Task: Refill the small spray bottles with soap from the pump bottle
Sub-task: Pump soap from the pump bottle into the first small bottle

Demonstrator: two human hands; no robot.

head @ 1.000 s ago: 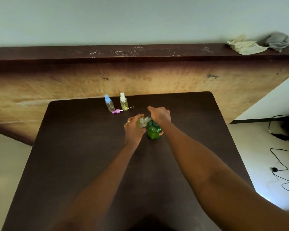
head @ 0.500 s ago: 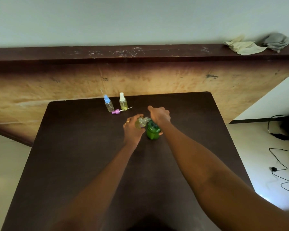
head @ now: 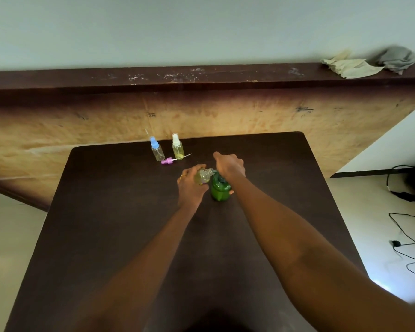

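A green pump bottle (head: 219,190) stands upright on the dark table (head: 106,224). My right hand (head: 229,165) lies over its pump head, fingers curled round it, and hides the spout. My left hand (head: 191,185) grips a small clear open spray bottle (head: 203,176), tilted with its mouth against the pump. Behind them stand a small bottle with a blue sprayer (head: 156,149) and another with a white sprayer (head: 177,147). A loose pink sprayer head (head: 169,160) with its tube lies between those two.
A wooden board (head: 225,116) with a dark ledge rises behind the table. Crumpled cloths (head: 352,67) lie on the ledge at right. Black cables (head: 407,236) run over the floor to the right of the table.
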